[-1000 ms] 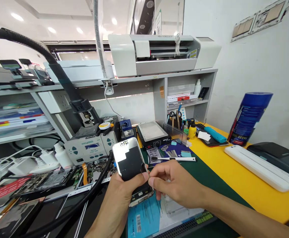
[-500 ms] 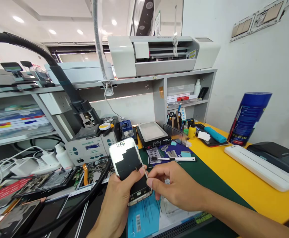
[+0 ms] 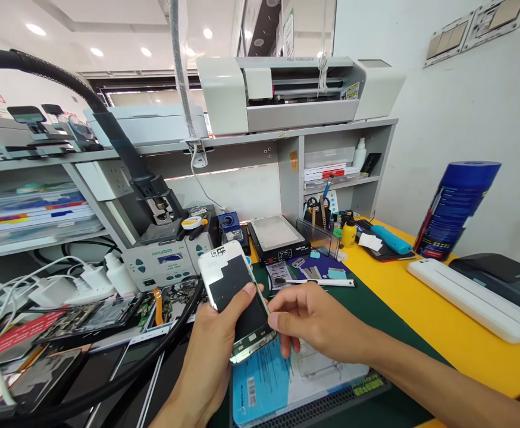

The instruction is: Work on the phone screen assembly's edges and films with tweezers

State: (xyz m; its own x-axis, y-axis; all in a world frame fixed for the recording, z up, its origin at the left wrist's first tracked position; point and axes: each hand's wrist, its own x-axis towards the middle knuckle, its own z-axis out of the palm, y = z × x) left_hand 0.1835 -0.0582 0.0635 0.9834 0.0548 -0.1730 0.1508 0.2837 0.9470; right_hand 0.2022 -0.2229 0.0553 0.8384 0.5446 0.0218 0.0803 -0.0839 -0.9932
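A phone screen part (image 3: 228, 284), with a white edge and a black and silver back, is tilted above the bench. My left hand (image 3: 218, 339) is wrapped round it, the thumb lying across its black back. The thumb and fingertips of my right hand (image 3: 313, 321) are pressed together at the part's right edge; anything between them is too small to make out. Below my hands lies a blue and white package (image 3: 260, 386). A white brush with black bristles (image 3: 322, 282) rests just beyond my right hand.
Phone screens and boards (image 3: 90, 327) crowd the left side, crossed by a black hose (image 3: 153, 362). Behind stand a soldering station (image 3: 159, 261) and a flat heating plate (image 3: 274, 233). At the right are a blue can (image 3: 456, 208) and a long white device (image 3: 469, 300).
The phone part has turned slightly in my left hand, and my left thumb has straightened a little. My right hand stays at its edge. The whole view has shifted slightly.
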